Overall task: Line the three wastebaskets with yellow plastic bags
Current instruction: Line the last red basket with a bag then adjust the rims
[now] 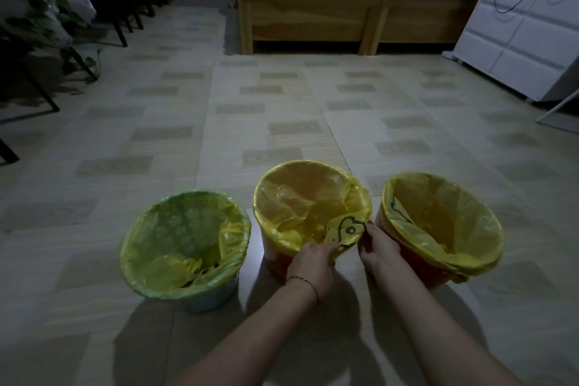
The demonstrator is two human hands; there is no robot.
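Three wastebaskets stand in a row on the tiled floor, each with a yellow plastic bag over its rim. The left wastebasket [213,299] is pale blue-green, its bag [185,241] looking greenish. The middle wastebasket [275,263] and the right wastebasket [419,263] are orange. My left hand [311,263] pinches the near edge of the middle bag [300,197], where black print shows. My right hand [377,249] grips the same edge at the rim's near right. The right bag [445,216] sags on its near side.
A wooden bed [354,19] with pink bedding stands at the far side. A white cabinet [520,34] is at the right, dark chairs [125,3] and a leafy plant [37,3] at the left. Open tiled floor [250,110] lies between.
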